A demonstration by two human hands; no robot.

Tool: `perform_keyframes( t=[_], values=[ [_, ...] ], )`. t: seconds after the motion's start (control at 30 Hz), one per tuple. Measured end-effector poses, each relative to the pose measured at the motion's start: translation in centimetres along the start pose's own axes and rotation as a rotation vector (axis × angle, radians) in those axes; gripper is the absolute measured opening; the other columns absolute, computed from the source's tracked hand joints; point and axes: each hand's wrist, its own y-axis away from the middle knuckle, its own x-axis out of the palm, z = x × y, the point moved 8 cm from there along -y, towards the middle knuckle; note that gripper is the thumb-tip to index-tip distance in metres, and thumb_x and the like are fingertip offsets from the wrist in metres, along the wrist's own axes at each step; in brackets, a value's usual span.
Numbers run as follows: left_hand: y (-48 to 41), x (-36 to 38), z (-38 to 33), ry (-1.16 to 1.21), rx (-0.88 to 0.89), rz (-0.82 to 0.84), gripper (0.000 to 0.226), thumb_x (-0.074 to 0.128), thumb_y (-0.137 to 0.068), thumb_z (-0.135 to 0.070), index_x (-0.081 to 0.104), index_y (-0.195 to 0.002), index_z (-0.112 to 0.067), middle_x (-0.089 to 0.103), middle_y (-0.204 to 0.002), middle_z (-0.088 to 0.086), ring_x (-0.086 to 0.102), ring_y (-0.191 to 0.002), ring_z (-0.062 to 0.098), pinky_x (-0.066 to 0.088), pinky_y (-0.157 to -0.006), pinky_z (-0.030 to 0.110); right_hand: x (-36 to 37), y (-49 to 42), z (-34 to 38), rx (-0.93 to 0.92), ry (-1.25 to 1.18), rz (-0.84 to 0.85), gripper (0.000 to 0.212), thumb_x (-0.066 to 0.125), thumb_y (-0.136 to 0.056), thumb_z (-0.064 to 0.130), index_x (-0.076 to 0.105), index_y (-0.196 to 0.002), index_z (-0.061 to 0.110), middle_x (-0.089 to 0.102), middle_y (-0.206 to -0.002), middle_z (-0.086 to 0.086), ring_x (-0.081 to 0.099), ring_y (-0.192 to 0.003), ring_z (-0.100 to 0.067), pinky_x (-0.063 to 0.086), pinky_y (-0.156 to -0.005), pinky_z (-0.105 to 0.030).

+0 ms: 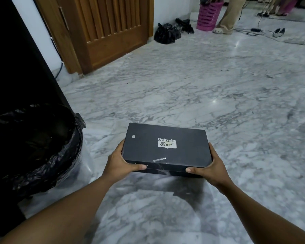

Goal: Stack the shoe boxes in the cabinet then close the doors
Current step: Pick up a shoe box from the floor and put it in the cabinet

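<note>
Head view shows a marble floor (218,88) filling most of the scene, with a tall dark panel (16,67) along the left edge, a wooden door (109,32) behind it and a bin (42,147) with a black liner at lower left. Whether the dark panel belongs to the cabinet cannot be told; no shelf, no stacked boxes and no cabinet doors are in sight.

Judging by this, the task is in a carrying step: one black box (165,147), lid on and logo up, is held level in front of the person and above the floor, where its shadow falls just below it. Placing it, stacking any others and shutting the doors are all not yet shown as done.

Both arms reach forward, roughly parallel. The left hand (118,162) grips the box's left end near the closer corner, its thumb lying along the near side. The right hand (213,168) mirrors it on the right end, thumb likewise pressed to the near side. The fingers of both wrap the ends, their tips hidden.
</note>
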Motion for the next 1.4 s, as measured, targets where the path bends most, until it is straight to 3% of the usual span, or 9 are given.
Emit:
perform_keyframes(
  t=[0.17,0.27,0.43,0.73,0.8,0.93,1.03,1.2,1.4],
  values=[
    [2.9,-1.8,-1.5,0.007,0.046,-0.008,0.108,0.101,-0.044,-0.040,0.046,-0.137,-0.045,0.065,-0.114,-0.031,0.057,-0.105,-0.018,0.043,-0.080,0.000,0.0,3.2,1.9,-0.038,-0.014,-0.007,0.104,0.100,-0.050,0.024,0.048,-0.136,0.046,0.066,-0.125,0.015,0.063,-0.116,-0.008,0.055,-0.097,-0.040],
    [5.8,-3.4,-3.6,0.006,0.077,-0.018,0.107,0.100,-0.044,-0.043,0.047,-0.137,-0.043,0.065,-0.117,-0.028,0.059,-0.109,-0.011,0.046,-0.086,0.010,-0.3,5.9,4.5,-0.068,-0.015,0.007,0.104,0.100,-0.050,0.031,0.045,-0.137,0.049,0.065,-0.125,0.016,0.063,-0.116,-0.008,0.056,-0.095,-0.042],
    [11.8,-7.2,-9.1,0.028,0.183,-0.061,0.106,0.100,-0.041,-0.048,0.048,-0.134,-0.042,0.066,-0.120,-0.025,0.061,-0.113,-0.004,0.050,-0.095,0.026,-1.6,11.4,10.6,-0.160,-0.026,-0.005,0.101,0.099,-0.053,0.028,0.046,-0.137,0.046,0.066,-0.123,0.018,0.064,-0.112,-0.005,0.057,-0.091,-0.033],
    [25.3,-18.7,-25.9,0.006,0.366,-0.195,0.100,0.102,-0.045,-0.030,0.050,-0.130,-0.038,0.067,-0.112,-0.022,0.060,-0.100,-0.016,0.051,-0.094,0.018,-4.0,23.4,29.3,-0.387,-0.059,-0.025,0.092,0.098,-0.054,0.024,0.047,-0.127,0.047,0.065,-0.118,0.017,0.064,-0.108,-0.003,0.058,-0.081,-0.024],
    [29.0,-22.0,-31.0,-0.029,0.433,-0.235,0.116,0.101,-0.043,-0.041,0.040,-0.142,-0.041,0.063,-0.125,-0.019,0.058,-0.116,-0.003,0.048,-0.105,0.033,-4.6,26.3,35.1,-0.467,-0.069,-0.028,0.089,0.097,-0.055,0.019,0.047,-0.124,0.048,0.065,-0.120,0.016,0.064,-0.108,-0.002,0.056,-0.079,-0.018],
    [36.8,-29.3,-39.4,-0.118,0.501,-0.391,0.146,0.094,-0.036,-0.061,0.008,-0.154,-0.048,0.048,-0.145,-0.013,0.049,-0.132,0.014,0.043,-0.110,0.046,-5.5,32.3,46.1,-0.641,-0.097,-0.031,0.097,0.096,-0.057,0.021,0.043,-0.134,0.044,0.061,-0.123,0.018,0.061,-0.109,0.003,0.053,-0.077,-0.010],
    [43.4,-34.7,-44.1,-0.166,0.581,-0.524,0.143,0.094,-0.041,-0.059,0.008,-0.154,-0.046,0.047,-0.146,-0.013,0.048,-0.132,0.013,0.044,-0.110,0.044,-5.0,36.5,53.8,-0.785,-0.115,-0.034,0.095,0.095,-0.058,0.021,0.038,-0.128,0.050,0.056,-0.119,0.024,0.057,-0.104,0.014,0.050,-0.076,-0.005],
    [54.2,-44.1,-48.2,-0.229,0.606,-0.731,0.139,0.094,-0.044,-0.058,0.011,-0.155,-0.044,0.045,-0.149,-0.013,0.047,-0.134,0.013,0.043,-0.110,0.045,0.0,40.6,63.6,-0.965,-0.139,0.080,0.113,0.096,-0.055,0.045,0.032,-0.147,0.038,0.053,-0.136,0.015,0.055,-0.123,-0.004,0.053,-0.100,-0.032],
    [67.6,-54.2,-47.4,-0.313,0.537,-1.017,0.138,0.095,-0.047,-0.052,0.013,-0.157,-0.036,0.043,-0.152,-0.011,0.043,-0.136,0.010,0.037,-0.114,0.037,11.3,45.5,72.6,-1.100,-0.270,0.318,0.109,0.096,-0.057,0.032,0.034,-0.148,0.028,0.054,-0.133,0.014,0.056,-0.120,-0.001,0.050,-0.098,-0.018]
  ],
)
